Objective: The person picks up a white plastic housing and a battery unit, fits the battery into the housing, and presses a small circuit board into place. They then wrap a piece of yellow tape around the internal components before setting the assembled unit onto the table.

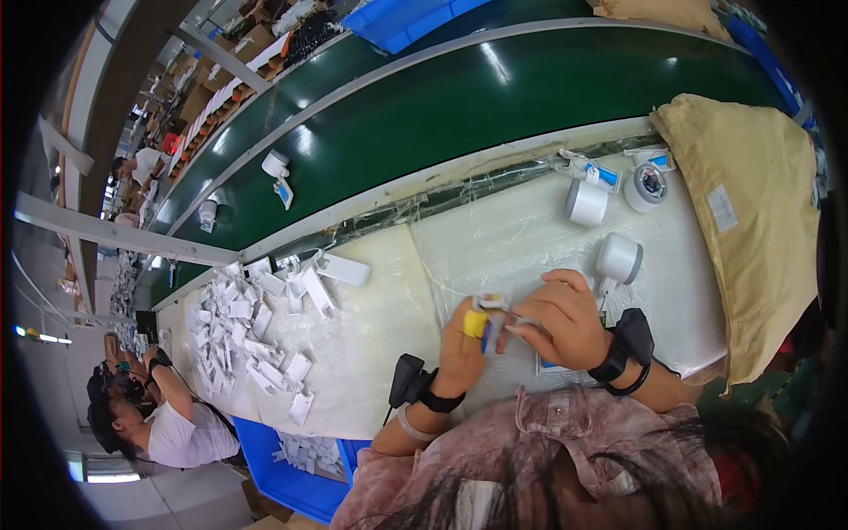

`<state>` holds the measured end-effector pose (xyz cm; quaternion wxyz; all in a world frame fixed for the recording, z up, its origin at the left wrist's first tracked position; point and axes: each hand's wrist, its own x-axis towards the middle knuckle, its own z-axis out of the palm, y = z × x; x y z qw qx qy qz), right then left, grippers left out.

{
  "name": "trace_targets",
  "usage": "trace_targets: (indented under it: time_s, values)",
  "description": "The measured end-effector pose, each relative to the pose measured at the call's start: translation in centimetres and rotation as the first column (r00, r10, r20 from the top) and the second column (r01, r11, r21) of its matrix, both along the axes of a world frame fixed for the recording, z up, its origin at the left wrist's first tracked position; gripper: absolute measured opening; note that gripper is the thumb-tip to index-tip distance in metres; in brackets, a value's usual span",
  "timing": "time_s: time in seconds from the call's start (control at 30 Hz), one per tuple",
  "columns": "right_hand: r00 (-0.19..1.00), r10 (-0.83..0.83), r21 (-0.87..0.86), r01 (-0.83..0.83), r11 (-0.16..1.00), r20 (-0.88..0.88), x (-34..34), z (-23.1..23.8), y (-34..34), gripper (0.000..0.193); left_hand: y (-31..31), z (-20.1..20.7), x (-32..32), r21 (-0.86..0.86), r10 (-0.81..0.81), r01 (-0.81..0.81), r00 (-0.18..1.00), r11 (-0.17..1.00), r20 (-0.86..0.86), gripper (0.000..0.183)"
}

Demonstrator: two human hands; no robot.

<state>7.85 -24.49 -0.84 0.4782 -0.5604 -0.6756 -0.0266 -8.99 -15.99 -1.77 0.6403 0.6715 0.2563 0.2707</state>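
Over the plastic-covered table, my left hand is closed around a small white plastic piece, which is blurred. A yellow wrap shows at that hand's fingers, with a bit of blue below it. My right hand meets it from the right, thumb and fingers pinched close to the piece; what they grip is too small to make out. Just beyond my right hand lies a white cylinder with a grey rim. Partly under my right hand is a blue-and-white card.
A heap of white plastic pieces covers the table's left. More cylinders lie at the far right beside a brown sack. A green conveyor belt runs behind. A blue bin stands near left; a co-worker sits beyond.
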Motion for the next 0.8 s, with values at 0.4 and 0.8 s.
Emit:
trace_targets:
  time_s: [0.4,0.8]
  values:
    - [0.941,-0.314,0.059,0.323,0.944,-0.127,5.8,1.9,-1.1,0.016,20.7,-1.0,1.8,-0.037,0.450,-0.449,0.891,0.893,0.058,0.040]
    - [0.906,-0.338,-0.022,0.344,0.939,-0.253,7.7,1.7,-1.6,0.012,-1.7,0.5,6.3,0.528,-0.441,0.660,0.751,0.535,-0.491,0.059]
